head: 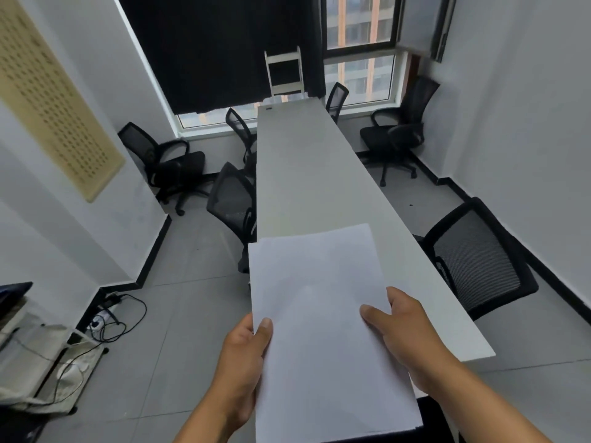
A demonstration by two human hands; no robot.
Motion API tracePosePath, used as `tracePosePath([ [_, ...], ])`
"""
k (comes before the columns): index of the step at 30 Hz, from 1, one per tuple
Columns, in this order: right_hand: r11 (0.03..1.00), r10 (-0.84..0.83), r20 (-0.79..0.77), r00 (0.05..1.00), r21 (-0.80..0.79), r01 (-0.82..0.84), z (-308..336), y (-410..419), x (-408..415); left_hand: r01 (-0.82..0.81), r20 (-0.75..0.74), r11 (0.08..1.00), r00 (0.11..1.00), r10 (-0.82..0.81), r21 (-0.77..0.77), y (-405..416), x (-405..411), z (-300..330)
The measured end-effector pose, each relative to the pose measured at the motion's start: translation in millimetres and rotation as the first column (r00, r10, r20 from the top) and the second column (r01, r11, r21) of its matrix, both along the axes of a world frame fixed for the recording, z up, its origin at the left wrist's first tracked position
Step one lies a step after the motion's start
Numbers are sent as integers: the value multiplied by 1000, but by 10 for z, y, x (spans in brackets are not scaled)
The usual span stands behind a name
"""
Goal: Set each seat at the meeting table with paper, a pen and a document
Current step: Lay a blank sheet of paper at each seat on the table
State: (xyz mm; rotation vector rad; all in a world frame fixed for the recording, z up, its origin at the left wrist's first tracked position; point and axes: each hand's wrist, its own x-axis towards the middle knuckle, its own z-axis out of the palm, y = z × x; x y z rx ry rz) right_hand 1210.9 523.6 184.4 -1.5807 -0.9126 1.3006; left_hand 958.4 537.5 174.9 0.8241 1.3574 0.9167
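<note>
While your left hand [243, 356] and right hand [406, 334] both pinch the paper stack [323, 314] by its edges above the near end of the desk [307, 174], no seat looks set yet; no pens or documents show.

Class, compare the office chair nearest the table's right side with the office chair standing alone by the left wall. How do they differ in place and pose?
The right chair stands close against the table with its mesh back towards the camera. The left-wall chair is pulled well away from the table, near the window corner, turned so its seat and armrests show. The right chair looks larger only because it is nearer. Both are black mesh-backed office chairs.
</note>
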Motion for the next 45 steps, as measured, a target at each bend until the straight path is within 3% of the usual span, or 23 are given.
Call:
tracePosePath([
  [14, 993, -94, 141, 985, 84, 83, 583, 61, -2491, 44, 25, 987, 999, -49, 156, 184, -2472, 457],
  [21, 992, -57, 159, 986, 120, 38, 801, 252, -3539, 2, -55, 976, 998, 10, 216, 370, -3566, 584],
  [32, 984, -142, 130, 981, 124, 126, 679, 1003, -3761, 53, -78, 978, 996, -38, 200, 1278, -3749, 443],
  [45, 975, -210, 64, 976, 82, 205, 598, 2781, -3513, 141, -135, 964, 985, -112, 225, 3241, -3449, 542],
])
